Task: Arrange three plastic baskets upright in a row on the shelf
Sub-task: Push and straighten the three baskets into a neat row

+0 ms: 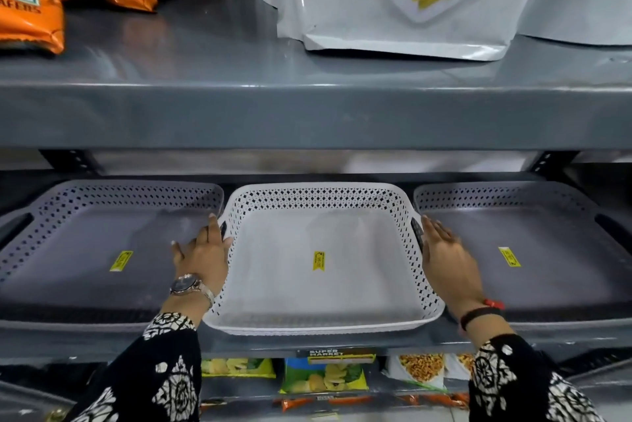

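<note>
Three shallow perforated plastic baskets stand upright side by side on the grey shelf. A grey basket is on the left, a white basket in the middle, and another grey basket on the right. Each carries a yellow price sticker inside. My left hand lies flat against the white basket's left handle side, fingers extended. On the white basket's right handle side rests my right hand, also flat with fingers straight. Neither hand grips anything.
The shelf above overhangs the baskets and holds orange snack packets and a white pouch of yellow sticks. Below the basket shelf, snack bags fill the lower tier. A "Super Market" label sits on the shelf edge.
</note>
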`<state>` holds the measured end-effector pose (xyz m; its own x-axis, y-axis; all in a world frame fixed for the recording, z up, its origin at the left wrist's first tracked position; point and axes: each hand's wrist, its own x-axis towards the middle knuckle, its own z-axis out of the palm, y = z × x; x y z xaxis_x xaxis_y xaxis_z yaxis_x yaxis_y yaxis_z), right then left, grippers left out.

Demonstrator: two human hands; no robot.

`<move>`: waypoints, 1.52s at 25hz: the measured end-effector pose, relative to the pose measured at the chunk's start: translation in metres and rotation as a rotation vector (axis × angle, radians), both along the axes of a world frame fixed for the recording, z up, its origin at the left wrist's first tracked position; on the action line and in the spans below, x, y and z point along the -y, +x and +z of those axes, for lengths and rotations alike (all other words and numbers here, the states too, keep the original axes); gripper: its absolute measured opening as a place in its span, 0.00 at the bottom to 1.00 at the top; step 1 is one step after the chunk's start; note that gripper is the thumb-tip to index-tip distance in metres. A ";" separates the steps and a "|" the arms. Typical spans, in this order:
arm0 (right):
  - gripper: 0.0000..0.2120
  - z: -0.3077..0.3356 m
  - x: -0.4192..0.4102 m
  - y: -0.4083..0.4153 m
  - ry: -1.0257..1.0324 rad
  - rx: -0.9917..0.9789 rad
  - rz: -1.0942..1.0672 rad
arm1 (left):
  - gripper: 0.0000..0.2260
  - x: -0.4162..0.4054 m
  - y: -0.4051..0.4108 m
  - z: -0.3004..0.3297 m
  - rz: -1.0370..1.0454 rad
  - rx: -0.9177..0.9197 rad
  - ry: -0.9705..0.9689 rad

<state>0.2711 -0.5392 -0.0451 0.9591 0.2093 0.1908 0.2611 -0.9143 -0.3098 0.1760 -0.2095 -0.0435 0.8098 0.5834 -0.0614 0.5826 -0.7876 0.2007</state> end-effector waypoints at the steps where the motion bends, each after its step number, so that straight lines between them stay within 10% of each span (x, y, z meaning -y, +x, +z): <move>1: 0.22 -0.002 0.001 0.003 -0.005 -0.006 0.004 | 0.23 0.000 0.002 0.000 0.007 0.001 -0.016; 38: 0.22 0.005 -0.007 0.017 -0.080 -0.049 -0.049 | 0.30 0.003 0.010 -0.002 0.042 0.057 0.065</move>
